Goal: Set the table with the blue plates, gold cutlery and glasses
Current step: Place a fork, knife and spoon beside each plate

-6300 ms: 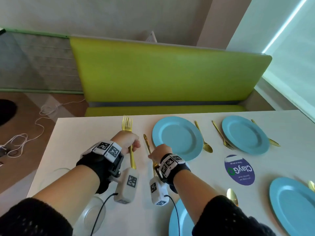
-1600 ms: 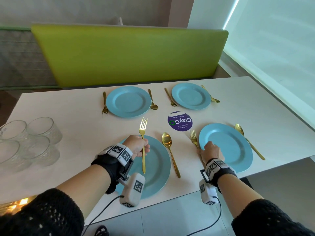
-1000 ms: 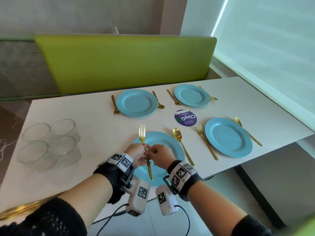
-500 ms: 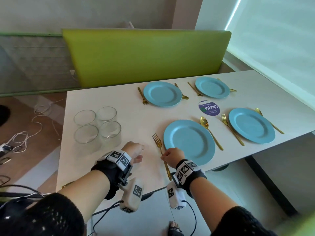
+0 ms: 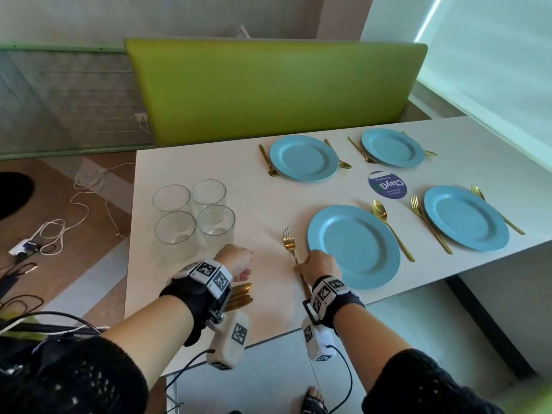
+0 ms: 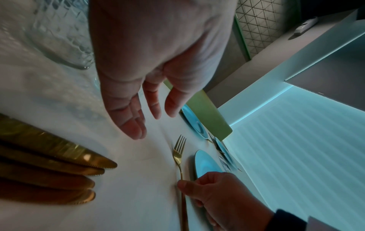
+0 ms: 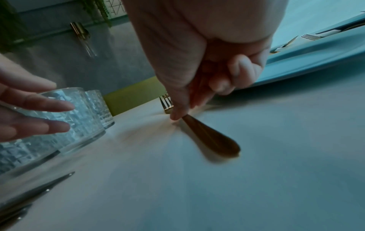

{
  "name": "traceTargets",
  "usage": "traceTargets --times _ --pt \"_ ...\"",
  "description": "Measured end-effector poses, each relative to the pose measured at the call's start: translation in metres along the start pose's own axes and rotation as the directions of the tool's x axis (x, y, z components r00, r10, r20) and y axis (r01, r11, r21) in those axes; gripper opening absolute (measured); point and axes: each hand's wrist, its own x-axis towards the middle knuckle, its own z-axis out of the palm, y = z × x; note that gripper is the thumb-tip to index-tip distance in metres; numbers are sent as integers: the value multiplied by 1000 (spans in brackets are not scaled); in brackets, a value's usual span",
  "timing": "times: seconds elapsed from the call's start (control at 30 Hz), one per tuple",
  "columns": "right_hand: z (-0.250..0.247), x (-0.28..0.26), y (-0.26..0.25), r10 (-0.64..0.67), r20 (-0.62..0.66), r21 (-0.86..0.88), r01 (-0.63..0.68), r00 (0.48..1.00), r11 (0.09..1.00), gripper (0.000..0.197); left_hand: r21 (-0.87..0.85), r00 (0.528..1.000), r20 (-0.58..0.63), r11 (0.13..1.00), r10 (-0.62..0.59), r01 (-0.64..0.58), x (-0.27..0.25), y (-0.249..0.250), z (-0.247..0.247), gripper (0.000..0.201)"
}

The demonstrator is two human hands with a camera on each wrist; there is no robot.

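Your right hand (image 5: 318,264) pinches the slim handle of the gold metal fork (image 5: 289,244) between thumb and curled fingers (image 7: 237,73); the fork lies flat on the pale rectangular table (image 5: 263,198), just left of the nearest round blue plate (image 5: 354,245). Your left hand (image 5: 236,258) hovers with fingers (image 6: 134,118) relaxed and extended, holding nothing, near four clear textured glass tumblers (image 5: 194,215). Gold serrated knives (image 6: 59,170) lie grouped beneath that wrist. Three further blue plates (image 5: 466,221) carry gold cutlery at their sides.

Bare table (image 5: 263,204) between clustered glasses (image 5: 194,216) and near plate (image 5: 354,246); knives (image 5: 239,294) by the edge.
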Motion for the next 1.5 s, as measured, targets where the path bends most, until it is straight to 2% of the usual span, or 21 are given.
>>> traceTargets --times 0.23,0.37,0.47,0.53,0.57,0.63,0.7,0.77,0.87,0.93,1.1,1.3,1.4,1.5 --pt "-10 7 5 55 -63 -7 -55 997 998 41 73 1000 14 997 8 -9 3 -1 0 27" --pt "-14 9 11 59 -83 -26 -61 995 998 40 152 999 5 988 36 -36 3 -4 -2 23" --pt "-15 8 13 53 -89 -36 -56 995 998 40 298 996 29 950 89 -94 7 -8 -7 15" --pt "-14 8 14 41 -95 -38 -45 995 998 42 438 990 66 889 121 -138 8 -10 -13 15" --pt "-14 7 14 35 -98 -37 -39 995 999 43 516 990 68 845 126 -143 7 -12 -16 21" --pt "-13 6 13 22 -108 -28 -25 994 999 45 666 992 49 736 119 -121 6 -15 -24 32" --pt "-13 4 12 6 -116 -9 -7 993 1000 45 781 994 56 615 99 -105 5 -21 -33 28" --pt "-13 1 10 -10 -113 6 11 994 1000 45 866 997 45 495 59 -68 3 -26 -43 31" --pt "-12 -7 5 -57 -94 -22 55 994 998 43 943 999 -12 332 30 2 0 -42 -57 60" --pt "-11 -13 2 -94 -90 -45 90 991 995 42 970 998 -19 242 61 4 -4 -54 -64 59" --pt "-5 -27 3 -145 -70 -86 139 987 987 45 981 972 106 137 211 -136 -8 -80 -78 32" --pt "-1 -40 13 -140 -58 -113 133 988 985 44 981 945 191 -12 265 -195 -11 -89 -78 34" --pt "0 -44 18 -135 -55 -116 128 989 985 42 973 933 232 -50 277 -227 -10 -91 -78 33" --pt "0 -46 22 -132 -49 -103 126 990 987 40 968 922 249 -46 296 -246 -8 -95 -80 31"
